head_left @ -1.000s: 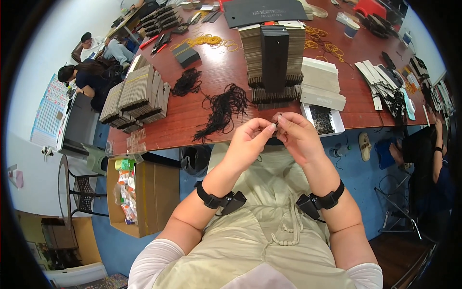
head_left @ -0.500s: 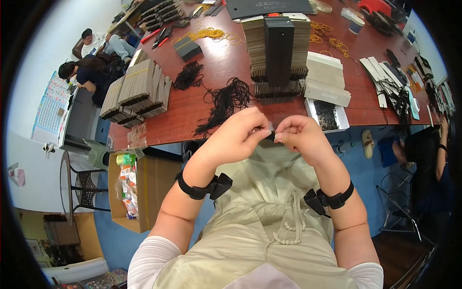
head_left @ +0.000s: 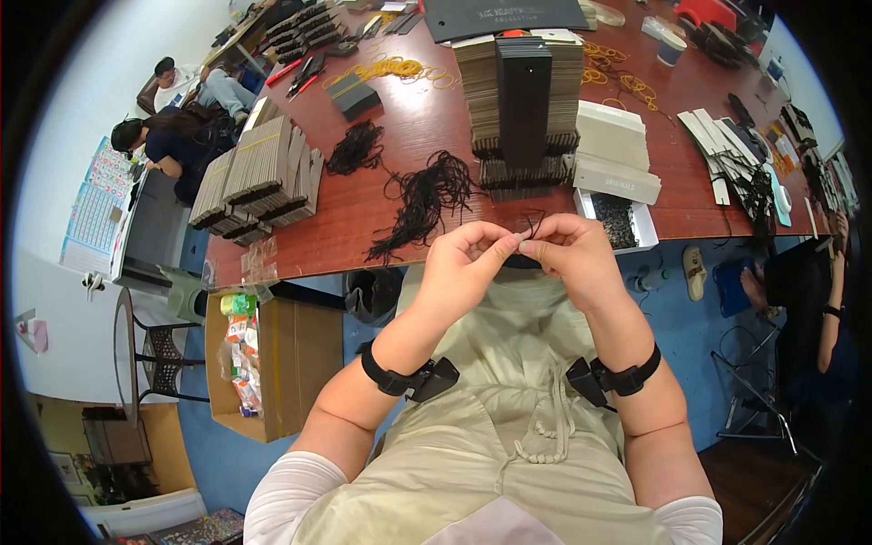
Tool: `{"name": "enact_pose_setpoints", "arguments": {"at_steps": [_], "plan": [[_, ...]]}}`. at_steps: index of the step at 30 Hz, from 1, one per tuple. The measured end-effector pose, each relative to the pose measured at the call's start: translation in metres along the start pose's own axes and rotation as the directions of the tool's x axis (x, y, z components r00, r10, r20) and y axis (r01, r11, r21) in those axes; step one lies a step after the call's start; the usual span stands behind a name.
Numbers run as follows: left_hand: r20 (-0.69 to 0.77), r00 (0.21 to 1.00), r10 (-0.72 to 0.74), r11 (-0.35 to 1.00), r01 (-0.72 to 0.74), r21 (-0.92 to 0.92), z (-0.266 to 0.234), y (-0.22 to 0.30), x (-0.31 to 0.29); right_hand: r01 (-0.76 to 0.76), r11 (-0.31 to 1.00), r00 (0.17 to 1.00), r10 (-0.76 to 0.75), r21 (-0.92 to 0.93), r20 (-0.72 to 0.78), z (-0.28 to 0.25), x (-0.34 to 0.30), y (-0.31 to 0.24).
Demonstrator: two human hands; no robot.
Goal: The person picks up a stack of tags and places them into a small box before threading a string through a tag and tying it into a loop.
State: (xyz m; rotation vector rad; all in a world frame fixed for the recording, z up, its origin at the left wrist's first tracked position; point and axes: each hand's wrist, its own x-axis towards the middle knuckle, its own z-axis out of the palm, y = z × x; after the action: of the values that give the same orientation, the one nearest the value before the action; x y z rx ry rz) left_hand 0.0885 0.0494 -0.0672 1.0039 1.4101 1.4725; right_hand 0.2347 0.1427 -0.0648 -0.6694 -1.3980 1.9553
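At the table's front edge my left hand [head_left: 465,271] and my right hand [head_left: 574,262] meet, fingertips touching. Both are closed in a pinch on a thin black cord [head_left: 534,221], whose loose end curls up above the right fingers. A dark piece [head_left: 521,262] shows just beneath the fingertips; its shape is mostly hidden. Behind the hands lies a tangled bunch of black cords [head_left: 425,202]. Beyond them rises a tall stack of tags [head_left: 474,86], with a black tag [head_left: 524,100] facing me.
Stacked tags [head_left: 263,173] stand at the left of the red-brown table [head_left: 318,243]. To the right are a white box [head_left: 647,227] of small black pieces and pale card strips [head_left: 613,145]. Yellow rubber bands [head_left: 395,67] lie farther back. A cardboard box [head_left: 304,363] stands on the floor.
My left hand has shifted down, and its wrist has swung right. The fingertips of both hands have come together, and the black cord end now shows above them.
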Motion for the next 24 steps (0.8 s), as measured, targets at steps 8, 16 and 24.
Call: {"name": "enact_pose_setpoints", "arguments": {"at_steps": [8,16,24], "plan": [[-0.053,0.985,0.165,0.985,-0.162,0.053,0.006,-0.008,0.001,-0.120,0.979,0.993,0.116,0.164,0.033,-0.003,0.000,0.000],[0.226,0.583,0.781,0.315,-0.679,0.663,0.002,-0.004,0.003,-0.273,0.904,0.962,0.252,0.330,0.105,-0.009,0.003,0.001],[0.027,0.921,0.390,0.877,-0.380,0.295,-0.001,-0.011,-0.001,-0.166,0.942,0.986,0.158,0.291,0.049,-0.010,0.004,0.005]]}}
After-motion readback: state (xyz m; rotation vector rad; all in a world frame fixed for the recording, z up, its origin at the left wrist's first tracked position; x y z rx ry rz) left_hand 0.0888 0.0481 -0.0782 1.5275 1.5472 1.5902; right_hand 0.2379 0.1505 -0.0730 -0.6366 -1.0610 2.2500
